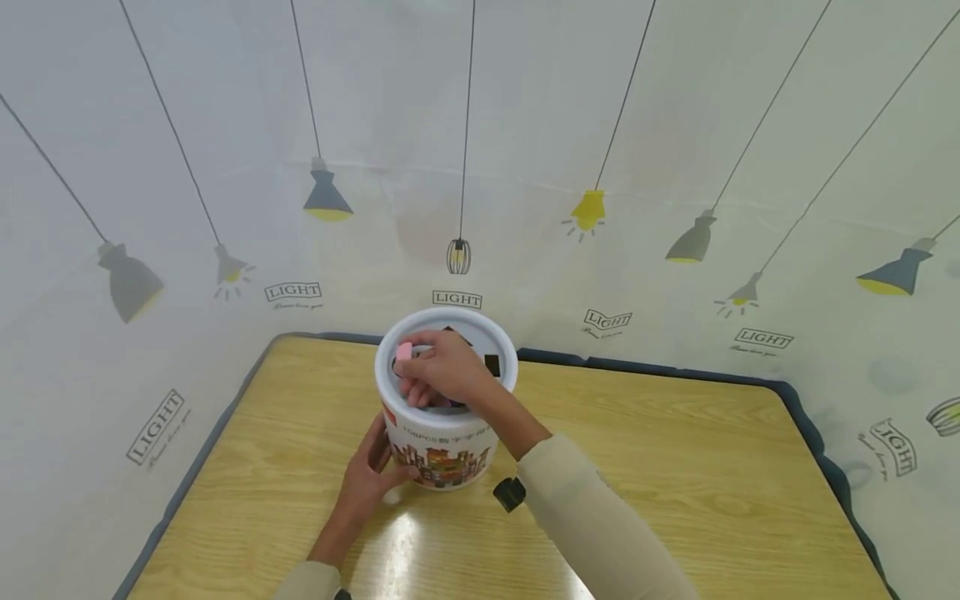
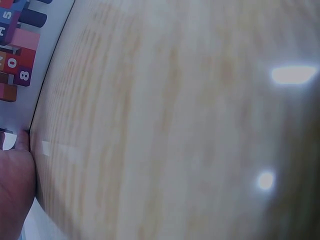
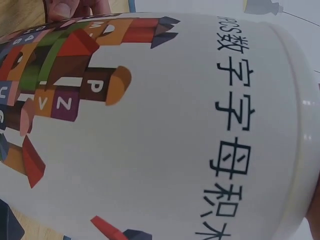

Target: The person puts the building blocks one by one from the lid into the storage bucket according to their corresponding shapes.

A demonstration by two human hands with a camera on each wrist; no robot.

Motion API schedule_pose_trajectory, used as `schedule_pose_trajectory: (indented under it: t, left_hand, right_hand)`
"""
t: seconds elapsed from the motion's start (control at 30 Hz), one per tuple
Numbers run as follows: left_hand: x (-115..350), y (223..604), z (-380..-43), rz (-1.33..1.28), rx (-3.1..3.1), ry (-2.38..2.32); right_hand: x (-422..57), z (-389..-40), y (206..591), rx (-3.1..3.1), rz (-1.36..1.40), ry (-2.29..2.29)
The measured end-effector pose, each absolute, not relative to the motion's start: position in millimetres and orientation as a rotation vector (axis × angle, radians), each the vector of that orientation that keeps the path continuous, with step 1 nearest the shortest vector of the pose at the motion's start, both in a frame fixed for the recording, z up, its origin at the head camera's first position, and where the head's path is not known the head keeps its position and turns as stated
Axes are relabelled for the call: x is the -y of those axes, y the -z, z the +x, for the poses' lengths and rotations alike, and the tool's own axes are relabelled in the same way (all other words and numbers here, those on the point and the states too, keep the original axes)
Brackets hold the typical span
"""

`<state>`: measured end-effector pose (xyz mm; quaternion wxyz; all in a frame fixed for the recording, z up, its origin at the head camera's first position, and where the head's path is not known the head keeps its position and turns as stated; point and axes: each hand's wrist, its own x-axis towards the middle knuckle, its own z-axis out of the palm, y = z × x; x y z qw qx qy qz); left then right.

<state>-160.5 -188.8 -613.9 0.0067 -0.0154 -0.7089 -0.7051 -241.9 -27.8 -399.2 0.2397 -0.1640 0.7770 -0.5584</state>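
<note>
A white bucket [image 1: 442,429] printed with a picture of letter and number blocks stands upright on the table. Its recessed lid [image 1: 487,333] has dark, shape-cut openings. My right hand [image 1: 450,367] is over the lid and pinches a small pink block [image 1: 404,351] between thumb and fingers near the left rim. Its lower fingers curl down by the lid's surface and cover part of it. Low on the bucket's left side, my left hand [image 1: 367,475] grips the wall, thumb in front. The right wrist view shows the bucket's printed wall [image 3: 165,135] close up, with left-hand fingertips [image 3: 62,10] at its edge.
A wood-grain table [image 1: 675,467] spreads around the bucket, bordered by a dark edge [image 1: 645,369]. Behind it hangs a pale sheet [image 1: 525,150] printed with lamps. A small dark object [image 1: 510,494] is beside the right cuff. Another dark shape [image 3: 10,222] shows near the bucket's base.
</note>
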Motion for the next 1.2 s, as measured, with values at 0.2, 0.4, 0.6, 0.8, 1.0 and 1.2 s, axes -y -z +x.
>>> schedule_pose_trajectory:
  t: [0.2,0.4,0.6,0.8,1.0,1.2]
  left_hand:
    - [189,613,-160,-0.028,2.209,2.231]
    - [189,613,-160,-0.035,2.221,2.232]
    - [188,613,-161,-0.002,2.215,2.239]
    - [186,613,-159,0.032,2.193,2.269]
    - [189,612,-157,0.035,2.241,2.211]
    - [187,612,-159,0.001,2.222,2.211]
  right_hand:
    - [28,-241,402,-2.155,-0.416,1.515]
    - [28,-242,402,-2.162,-0.436,1.518]
    - [26,-241,402,-2.166,-0.464,1.537]
    - [19,-240,401,-2.169,-0.464,1.592]
    - [8,-239,396,-2.136,-0.472,1.632]
    - [-10,-238,393,-2.12,-0.413,1.714]
